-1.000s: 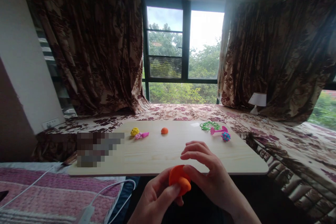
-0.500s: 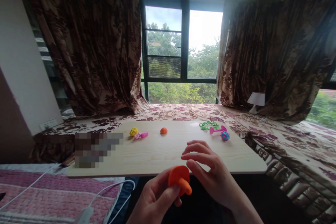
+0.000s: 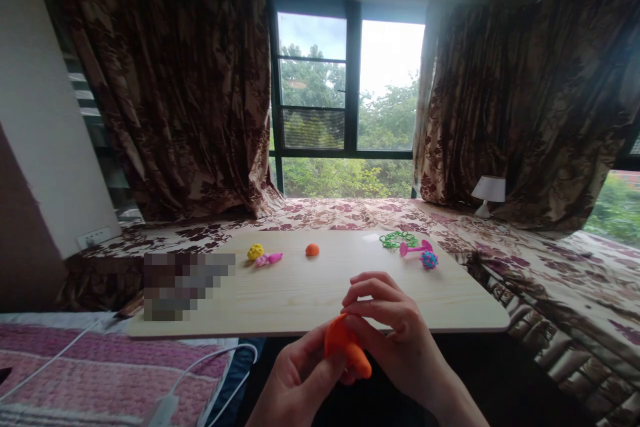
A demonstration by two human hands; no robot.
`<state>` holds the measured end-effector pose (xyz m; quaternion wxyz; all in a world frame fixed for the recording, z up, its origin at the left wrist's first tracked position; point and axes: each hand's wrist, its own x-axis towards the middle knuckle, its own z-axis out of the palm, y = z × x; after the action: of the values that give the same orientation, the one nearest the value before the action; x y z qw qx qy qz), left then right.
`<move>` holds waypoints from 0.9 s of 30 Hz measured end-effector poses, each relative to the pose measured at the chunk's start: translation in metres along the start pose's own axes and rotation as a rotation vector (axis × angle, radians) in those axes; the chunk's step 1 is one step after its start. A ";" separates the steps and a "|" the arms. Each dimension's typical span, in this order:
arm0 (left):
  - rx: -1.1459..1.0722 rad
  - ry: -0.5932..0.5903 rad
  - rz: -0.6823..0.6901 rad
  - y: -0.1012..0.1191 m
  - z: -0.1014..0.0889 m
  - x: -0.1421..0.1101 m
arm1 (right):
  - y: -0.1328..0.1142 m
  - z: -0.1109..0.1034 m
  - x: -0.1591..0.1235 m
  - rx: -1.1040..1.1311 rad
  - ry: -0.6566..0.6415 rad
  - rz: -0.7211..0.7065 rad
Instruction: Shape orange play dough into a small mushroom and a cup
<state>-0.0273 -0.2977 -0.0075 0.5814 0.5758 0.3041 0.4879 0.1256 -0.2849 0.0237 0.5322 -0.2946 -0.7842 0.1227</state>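
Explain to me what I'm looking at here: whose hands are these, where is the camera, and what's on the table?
There is no machine here: these are a person's own bare hands. The picture comes from a camera worn on the head, looking forward and down. The left hand grips an orange piece with a rounded stub sticking out, and the fingers of the right hand touch it too, just off the table's near edge.

On the pale table lie a yellow lump beside a pink piece, an orange dome, a green stringy tangle, a pink bar with wide ends and a blue and pink knobbly ball.
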 end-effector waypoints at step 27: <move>0.045 -0.079 0.010 0.005 0.001 0.000 | -0.004 -0.001 0.002 0.023 -0.054 0.026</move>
<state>-0.0270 -0.2985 -0.0024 0.5774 0.6090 0.2891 0.4606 0.1245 -0.2874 0.0273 0.5126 -0.2952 -0.7929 0.1462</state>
